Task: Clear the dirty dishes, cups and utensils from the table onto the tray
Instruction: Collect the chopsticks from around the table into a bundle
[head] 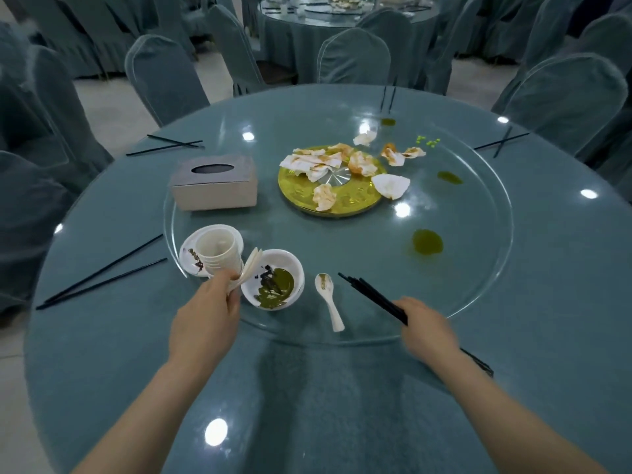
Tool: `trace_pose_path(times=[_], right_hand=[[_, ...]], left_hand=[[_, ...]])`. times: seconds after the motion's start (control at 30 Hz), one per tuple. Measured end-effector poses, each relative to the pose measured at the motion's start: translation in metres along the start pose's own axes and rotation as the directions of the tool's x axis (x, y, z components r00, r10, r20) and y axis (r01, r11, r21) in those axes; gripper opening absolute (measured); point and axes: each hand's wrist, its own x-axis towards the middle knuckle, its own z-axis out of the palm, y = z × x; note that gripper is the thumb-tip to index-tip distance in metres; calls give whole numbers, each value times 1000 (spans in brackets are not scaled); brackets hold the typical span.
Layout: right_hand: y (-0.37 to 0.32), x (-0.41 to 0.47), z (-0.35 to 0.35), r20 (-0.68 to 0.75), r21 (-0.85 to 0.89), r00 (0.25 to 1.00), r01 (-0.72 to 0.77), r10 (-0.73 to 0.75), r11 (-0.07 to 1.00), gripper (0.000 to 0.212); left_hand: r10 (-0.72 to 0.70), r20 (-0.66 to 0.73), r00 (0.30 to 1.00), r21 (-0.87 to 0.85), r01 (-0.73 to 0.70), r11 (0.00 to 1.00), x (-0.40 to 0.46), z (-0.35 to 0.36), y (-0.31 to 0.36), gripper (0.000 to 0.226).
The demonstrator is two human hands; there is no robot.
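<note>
The left hand (208, 313) is gripping a tilted stack of paper cups (219, 251) over a small plate (190, 260); the right hand (425, 325) is clutching a bundle of black chopsticks (371, 295). Between them, a sauce-smeared bowl (273, 278) and a spoon (330, 299) are lying on the desk's (342, 405) glass turntable (478, 261).

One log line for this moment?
left hand: grips stacked white paper cups | right hand: grips bundled black chopsticks | white ceramic spoon: on glass turntable

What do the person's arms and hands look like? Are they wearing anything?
Both arms are bare, with no sleeves showing. The left hand and right hand wear no gloves, and no rings, watch or bracelets can be seen.
</note>
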Motion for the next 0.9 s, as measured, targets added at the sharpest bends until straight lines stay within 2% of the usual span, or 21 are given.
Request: trace_pose_path(times=[0.13,0.27,0.4,0.53,0.77,0.9], right_hand=[[-5,25,1,75,-71,996,-34,39,997,55],[-9,43,5,79,-113,997,25,-16,993,56],[-15,46,18,98,-158,992,98,-83,982,56],[-22,48,20,61,-85,993,101,-96,991,56],[-41,49,25,117,-11,985,131,-129,991,56],[-49,49,26,144,-33,977,165,-159,986,55]], left_hand=[[-25,30,999,-25,26,999,1,11,-2,29],[6,97,995,111,-17,994,1,25,4,42],[6,162,987,114,-24,993,2,42,13,46],[-17,210,978,115,-8,993,15,58,17,52],[-57,290,955,132,19,991,40,82,21,40],[-163,299,940,178,113,977,52,94,13,39]])
